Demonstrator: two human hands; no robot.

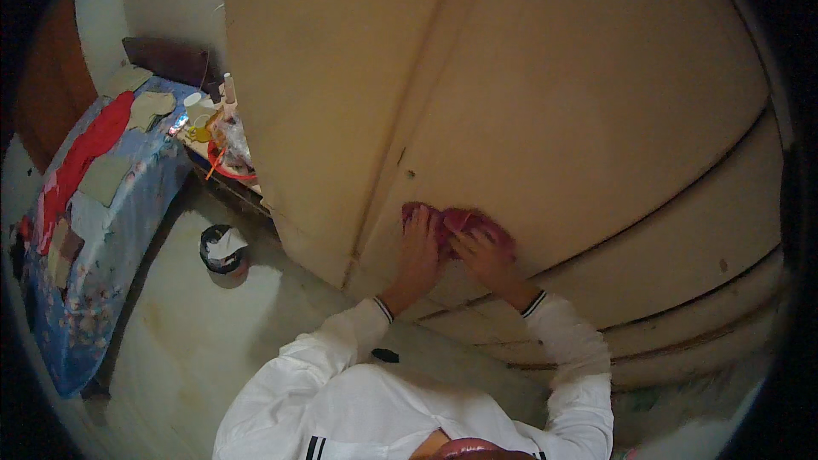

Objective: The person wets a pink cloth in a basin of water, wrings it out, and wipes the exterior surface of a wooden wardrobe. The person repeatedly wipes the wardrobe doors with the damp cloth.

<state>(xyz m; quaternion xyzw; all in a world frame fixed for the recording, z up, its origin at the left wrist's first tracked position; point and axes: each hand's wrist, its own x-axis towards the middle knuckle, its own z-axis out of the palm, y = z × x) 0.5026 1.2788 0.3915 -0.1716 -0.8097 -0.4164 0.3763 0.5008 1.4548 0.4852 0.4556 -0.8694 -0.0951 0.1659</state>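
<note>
A dark pink cloth (477, 220) is bunched against the flat tan door (562, 108) of a large cabinet, probably a wardrobe. My left hand (422, 249) lies on the cloth's left end with the fingers pointing up. On its right part rests my right hand (489, 259), the fingers angled up and to the left over the fabric. Both hands hold the cloth against the panel and partly cover it. Just above them is a small dark keyhole-like mark (411, 174). A vertical seam (390, 160) runs to the left of my hands.
Drawer fronts (671, 262) lie below the door at right. On the left are a bed with a blue floral sheet (147, 185), a long red cloth (89, 153) on it, and a cluttered small table (220, 182). A lined waste bin (223, 255) stands on the pale floor (185, 326).
</note>
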